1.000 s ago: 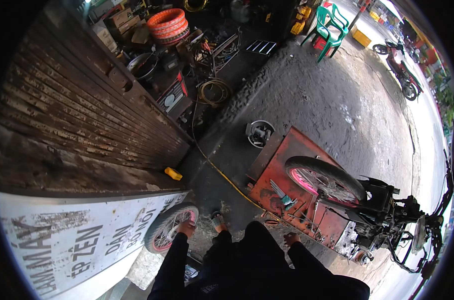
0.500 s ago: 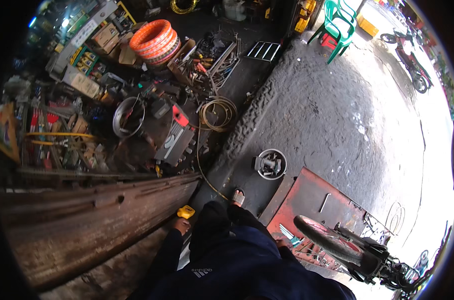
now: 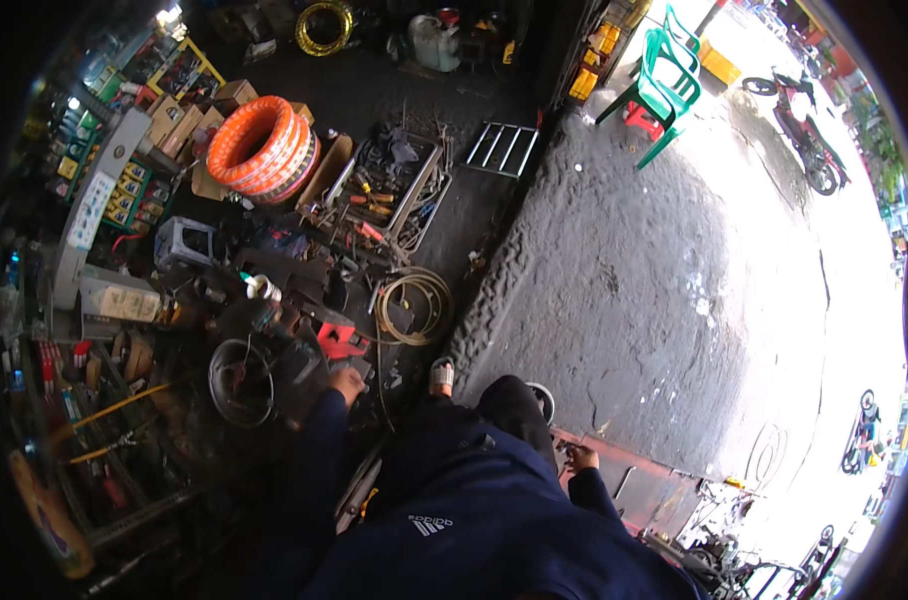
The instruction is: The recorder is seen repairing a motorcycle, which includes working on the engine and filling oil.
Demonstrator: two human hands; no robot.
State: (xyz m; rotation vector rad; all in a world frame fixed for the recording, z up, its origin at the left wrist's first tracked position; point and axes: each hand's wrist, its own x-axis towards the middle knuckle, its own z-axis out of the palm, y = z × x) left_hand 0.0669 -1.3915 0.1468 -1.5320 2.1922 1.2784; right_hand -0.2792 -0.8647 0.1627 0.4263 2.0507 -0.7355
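My left hand (image 3: 347,384) is held out ahead of my left side, its fingers curled in, with nothing visible in it. Just beyond it are the red part (image 3: 341,341) of a machine and its dark body, apart from the hand as far as I can tell. On the other side, my right hand (image 3: 580,458) hangs over the edge of a red metal platform (image 3: 664,500). Its fingers are bent loosely and somewhat apart, and no object shows between them. A small yellow thing (image 3: 369,500) lies low beside my left leg, mostly hidden.
A coiled hose (image 3: 414,306) lies on the floor ahead, near a metal tray of tools (image 3: 384,190). Wrapped orange tyres (image 3: 262,148) are stacked behind. Green plastic chairs (image 3: 664,85) stand far right, and a motorcycle (image 3: 802,135) is parked outside. My sandalled foot (image 3: 442,377) is forward.
I have moved forward and my view has turned. My left hand has left the yellow thing and come up near the red machine. My right hand now shows more fully; the round basin is mostly hidden behind my leg.
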